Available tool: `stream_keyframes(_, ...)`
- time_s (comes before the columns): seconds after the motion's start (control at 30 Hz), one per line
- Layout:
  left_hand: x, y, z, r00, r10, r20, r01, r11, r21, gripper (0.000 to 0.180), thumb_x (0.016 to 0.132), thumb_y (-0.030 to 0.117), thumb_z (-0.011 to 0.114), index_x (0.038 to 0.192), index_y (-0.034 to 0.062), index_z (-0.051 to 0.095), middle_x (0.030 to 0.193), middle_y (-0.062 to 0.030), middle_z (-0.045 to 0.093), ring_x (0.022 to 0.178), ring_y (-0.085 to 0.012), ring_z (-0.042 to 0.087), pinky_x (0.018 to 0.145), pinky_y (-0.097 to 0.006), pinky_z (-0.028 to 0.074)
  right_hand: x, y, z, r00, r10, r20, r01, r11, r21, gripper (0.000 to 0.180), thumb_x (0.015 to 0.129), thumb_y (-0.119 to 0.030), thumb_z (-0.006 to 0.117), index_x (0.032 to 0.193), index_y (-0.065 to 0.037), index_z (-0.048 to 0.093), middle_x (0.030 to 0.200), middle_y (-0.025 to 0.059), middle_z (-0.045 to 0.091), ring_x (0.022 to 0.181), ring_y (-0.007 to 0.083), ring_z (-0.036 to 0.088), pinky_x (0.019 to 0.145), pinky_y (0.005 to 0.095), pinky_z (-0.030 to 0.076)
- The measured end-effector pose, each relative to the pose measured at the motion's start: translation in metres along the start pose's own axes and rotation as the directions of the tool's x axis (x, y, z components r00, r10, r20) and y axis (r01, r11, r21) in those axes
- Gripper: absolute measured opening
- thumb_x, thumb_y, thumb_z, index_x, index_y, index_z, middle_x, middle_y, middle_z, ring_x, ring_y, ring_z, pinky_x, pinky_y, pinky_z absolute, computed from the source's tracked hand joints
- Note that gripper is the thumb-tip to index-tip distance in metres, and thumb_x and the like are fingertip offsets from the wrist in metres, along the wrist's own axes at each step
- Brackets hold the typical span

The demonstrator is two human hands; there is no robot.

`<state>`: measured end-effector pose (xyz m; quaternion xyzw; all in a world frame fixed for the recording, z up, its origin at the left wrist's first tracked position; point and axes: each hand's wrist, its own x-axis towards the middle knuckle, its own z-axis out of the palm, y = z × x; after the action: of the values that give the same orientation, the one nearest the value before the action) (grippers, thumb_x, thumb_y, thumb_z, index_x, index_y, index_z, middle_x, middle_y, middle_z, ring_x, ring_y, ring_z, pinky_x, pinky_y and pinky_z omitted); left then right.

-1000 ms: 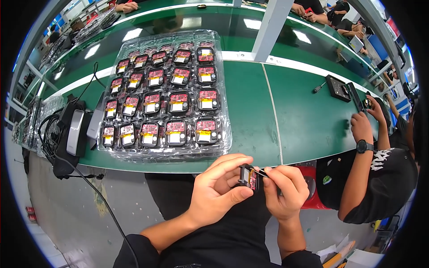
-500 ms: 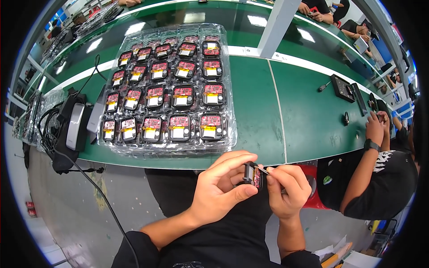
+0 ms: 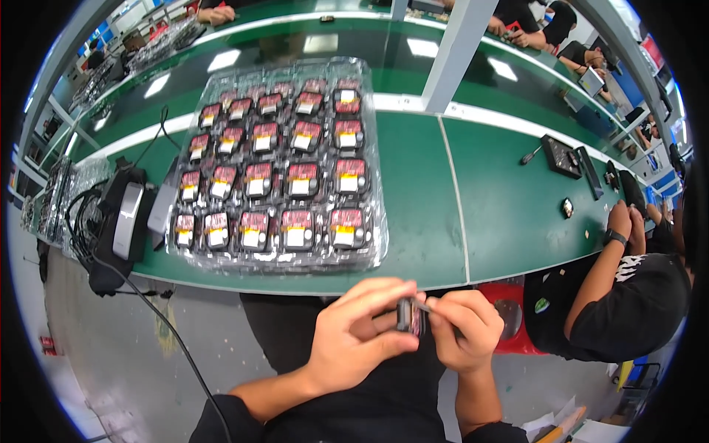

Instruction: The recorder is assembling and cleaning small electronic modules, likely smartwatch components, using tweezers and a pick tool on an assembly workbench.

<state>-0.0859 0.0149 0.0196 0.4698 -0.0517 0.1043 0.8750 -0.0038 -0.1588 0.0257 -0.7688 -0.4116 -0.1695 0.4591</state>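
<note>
My left hand (image 3: pixel 356 334) grips a small black square device housing (image 3: pixel 404 316) by its edges, between thumb and fingers. The housing is tilted on edge, and part of a red circuit board shows at its right side. Pinched in my right hand (image 3: pixel 467 328) is a thin metal tool (image 3: pixel 423 306), with its tip against the housing's open side. Blur and fingers hide the tool's full shape. Both hands are just off the near edge of the green table, in front of a clear plastic tray (image 3: pixel 378 221) with rows of similar black housings (image 3: pixel 348 229).
To the tray's left stand a grey-and-black box-shaped device (image 3: pixel 127 214) and tangled black cables (image 3: pixel 77 214). A metal post (image 3: pixel 458 55) rises behind the table. At right lie a screwdriver (image 3: pixel 530 154), a black parts box (image 3: pixel 561 157) and a small part (image 3: pixel 567 207), near a seated co-worker (image 3: pixel 628 306).
The view has tilted, so the table and tray appear lower. My hands keep hold of the housing and the tool, and the housing has turned slightly.
</note>
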Motion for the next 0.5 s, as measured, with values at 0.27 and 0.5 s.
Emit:
stream_keyframes(0.27,0.011,0.074,-0.024,0.970,0.241,-0.035,-0.223,0.934,0.279,0.052,0.087,0.017,0.073,0.129,-0.0098,0.057,0.119,-0.0208,0.061,0.111,-0.0337,0.065,0.096,-0.045,0.054,0.020,0.041,-0.013,0.891,0.441,-0.109,-0.385,0.860,0.334,0.011,0.091,0.000,0.065,0.100,0.007,0.068,0.093,0.0089,0.063,0.076,0.0112,0.058,0.065,0.0234,0.047)
stream_keyframes(0.5,0.089,0.147,-0.080,0.907,0.374,-0.196,-0.215,0.808,0.548,0.031,0.102,0.005,0.053,0.129,-0.0098,0.056,0.114,-0.0141,0.064,0.108,-0.0250,0.067,0.094,-0.036,0.055,0.032,0.088,-0.018,0.741,0.672,-0.009,-0.623,0.692,0.366,0.012,0.096,-0.005,0.062,0.103,0.003,0.067,0.091,-0.0009,0.059,0.066,0.0040,0.050,0.056,0.0205,0.039)
